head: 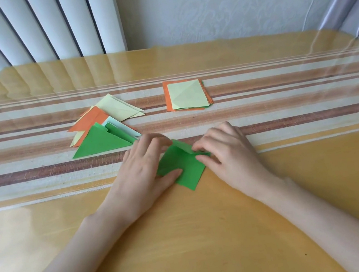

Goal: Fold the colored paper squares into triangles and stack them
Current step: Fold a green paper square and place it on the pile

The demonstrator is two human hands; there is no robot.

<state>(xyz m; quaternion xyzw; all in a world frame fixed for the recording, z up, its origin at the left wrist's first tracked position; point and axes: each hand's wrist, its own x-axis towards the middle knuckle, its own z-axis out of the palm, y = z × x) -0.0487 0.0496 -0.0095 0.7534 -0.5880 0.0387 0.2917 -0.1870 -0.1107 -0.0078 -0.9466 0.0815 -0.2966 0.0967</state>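
A green paper square [187, 169] lies in front of me, its far corner lifted and bent over toward me. My left hand [145, 164] rests on the paper's left side, thumb pressing its left edge. My right hand [225, 149] pinches the raised flap at the paper's right corner. A pile of folded triangles [103, 133] in green, orange, pale yellow and white lies at the back left. A stack of unfolded squares [187, 95], pale yellow on top of orange, sits at the back centre.
The table [190, 240] is glossy yellow wood under a clear cover, with a striped cloth runner [285, 100] across its middle. Vertical blinds [39, 26] and a wall stand behind the table's far edge.
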